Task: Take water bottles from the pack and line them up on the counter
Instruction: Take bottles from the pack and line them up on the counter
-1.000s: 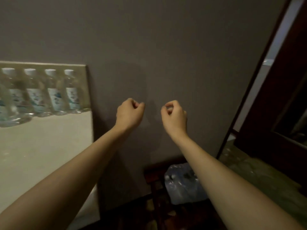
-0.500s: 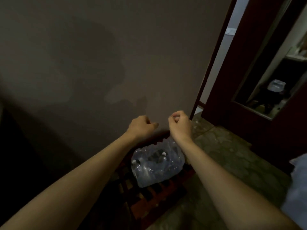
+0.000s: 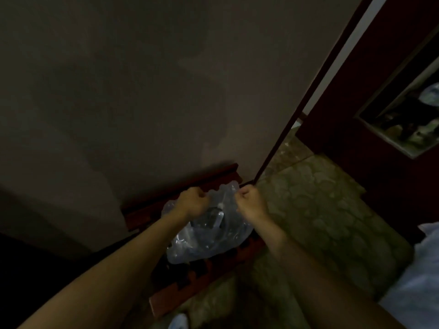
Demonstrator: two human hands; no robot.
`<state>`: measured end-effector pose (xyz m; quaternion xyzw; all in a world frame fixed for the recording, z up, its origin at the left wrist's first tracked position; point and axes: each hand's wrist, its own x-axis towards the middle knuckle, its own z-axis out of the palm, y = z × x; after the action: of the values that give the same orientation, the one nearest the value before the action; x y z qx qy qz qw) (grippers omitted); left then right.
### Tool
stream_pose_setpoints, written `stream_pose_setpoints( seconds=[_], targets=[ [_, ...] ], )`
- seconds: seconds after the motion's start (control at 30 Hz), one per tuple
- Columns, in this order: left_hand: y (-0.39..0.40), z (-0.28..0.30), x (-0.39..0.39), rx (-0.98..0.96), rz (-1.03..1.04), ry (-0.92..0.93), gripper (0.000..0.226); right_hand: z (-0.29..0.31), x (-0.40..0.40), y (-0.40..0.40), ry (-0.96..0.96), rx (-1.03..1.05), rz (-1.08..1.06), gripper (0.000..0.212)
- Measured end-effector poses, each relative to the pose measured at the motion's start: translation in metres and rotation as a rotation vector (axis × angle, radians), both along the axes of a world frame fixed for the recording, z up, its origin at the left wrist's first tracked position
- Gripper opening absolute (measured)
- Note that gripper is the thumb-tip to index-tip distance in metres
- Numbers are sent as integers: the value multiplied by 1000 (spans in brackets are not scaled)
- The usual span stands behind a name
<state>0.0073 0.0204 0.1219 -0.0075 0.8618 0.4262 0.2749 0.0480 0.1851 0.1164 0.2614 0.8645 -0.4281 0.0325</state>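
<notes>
The shrink-wrapped pack of water bottles [image 3: 209, 231] sits low down on a dark red wooden rack [image 3: 202, 279] against the grey wall [image 3: 142, 91], beside a patterned floor [image 3: 320, 210]. The counter is out of view.

Both arms reach down to the pack. The left hand [image 3: 192, 201] is at the upper left edge of the wrap with its fingers curled into a fist. The right hand [image 3: 250, 201] is at the upper right edge, fingers likewise curled. The dim light does not show whether either hand already pinches the film or is merely held closed above it.

One bottle cap [image 3: 221, 205] shows pale between the two hands, so the wrap is probably already open at the top.

Recommended procedure for this step:
1. Spread the torn film apart with both hands until the opening clears a bottle's shoulder.
2. Hold the film back with one hand. Grip one bottle below the cap with the other.
3. Lift straight up. An angled pull is likely to snag on the film and drag the light, part-empty pack off the rack.
4. Check the grip before turning away, since the film is slippery.
</notes>
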Motion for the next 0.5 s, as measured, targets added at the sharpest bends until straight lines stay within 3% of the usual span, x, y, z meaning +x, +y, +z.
stream_pose_setpoints(
  seconds=[0.13,0.27,0.5],
  targets=[
    [15,-45,-9,-16,14,-85,30,-44,-19,7,-118,-63,120,24],
    [23,-75,-17,-47,158,-134,25,-85,-36,12,-232,-134,225,11],
    [43,-111,-17,-108,224,-208,24,-130,-59,25,-372,-185,358,14]
  ],
)
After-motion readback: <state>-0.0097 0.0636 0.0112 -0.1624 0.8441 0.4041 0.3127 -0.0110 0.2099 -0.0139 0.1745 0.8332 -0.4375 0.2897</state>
